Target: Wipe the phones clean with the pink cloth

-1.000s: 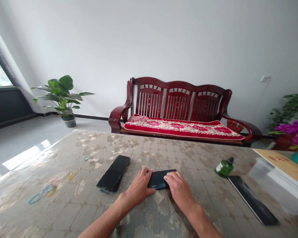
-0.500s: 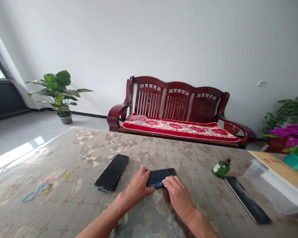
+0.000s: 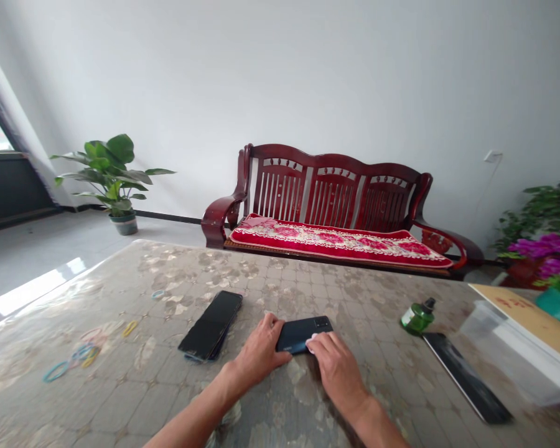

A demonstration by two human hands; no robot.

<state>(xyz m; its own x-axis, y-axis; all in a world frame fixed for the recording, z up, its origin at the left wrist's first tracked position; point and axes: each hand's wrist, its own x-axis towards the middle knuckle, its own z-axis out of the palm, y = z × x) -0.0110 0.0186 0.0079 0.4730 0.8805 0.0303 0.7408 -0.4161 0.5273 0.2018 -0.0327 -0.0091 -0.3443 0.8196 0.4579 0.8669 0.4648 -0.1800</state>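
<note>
The left hand (image 3: 260,345) is clamped on the left end of the phone (image 3: 293,335), thumb at the near edge, fingers at the far. The right hand (image 3: 340,366) is curled over the right part, a white scrap (image 3: 310,343) at its fingertips; whether the scrap is pinched cannot be told. The phone could be skidded or twisted if left-hand grip were relaxed under right-hand pressure. The phone is positioned back up on the surface (image 3: 168,404), its long axis set left to right, camera block (image 3: 322,322) pointed right and slightly away. Rubber bands (image 3: 90,355) are scattered at left; a green bottle (image 3: 417,318) is placed at right.
</note>
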